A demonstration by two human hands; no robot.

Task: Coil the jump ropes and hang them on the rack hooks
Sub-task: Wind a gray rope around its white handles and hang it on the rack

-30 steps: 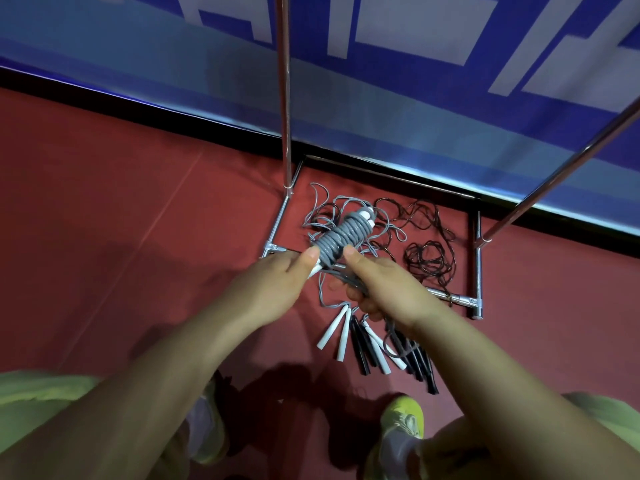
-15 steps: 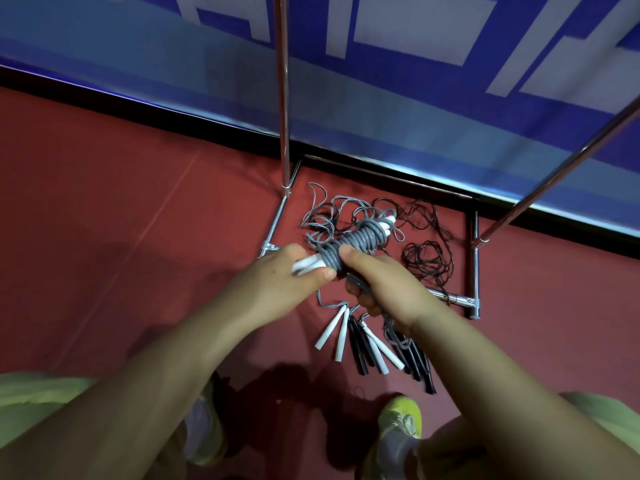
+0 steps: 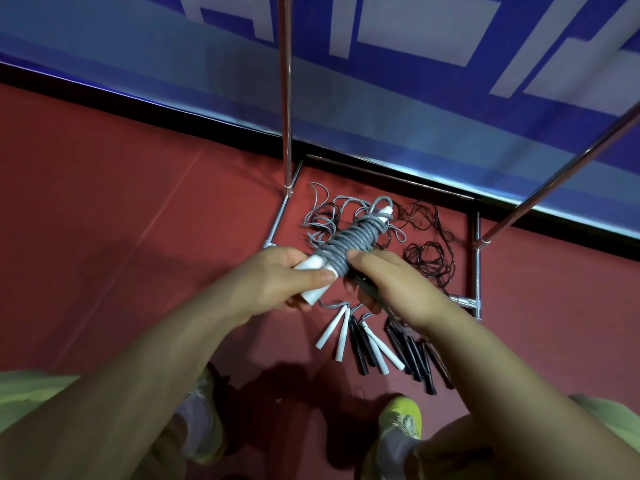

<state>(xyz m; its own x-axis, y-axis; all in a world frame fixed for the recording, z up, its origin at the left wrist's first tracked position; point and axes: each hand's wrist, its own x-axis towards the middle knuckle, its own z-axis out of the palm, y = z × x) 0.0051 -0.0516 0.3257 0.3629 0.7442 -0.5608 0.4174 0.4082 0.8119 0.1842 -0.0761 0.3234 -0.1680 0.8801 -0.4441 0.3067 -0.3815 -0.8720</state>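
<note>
rack poles (image 3: 285, 98) cut off above

- The room is on the dim side, and the light has a cool cast on the blue banner (image 3: 433, 109) along the wall.
- A bright streak of glare runs along the banner's lower edge.
- The chrome rack poles (image 3: 286, 98) catch thin highlights down their length.
- Broad, soft-edged shadows of the person spread over the red floor (image 3: 104, 202), darkest near the shoes (image 3: 401, 417).
- The wide lens bends the wall line and splays the poles outward toward the edges.
- The middle is fairly sharp; the forearms at the bottom corners look soft and smeared.
</note>
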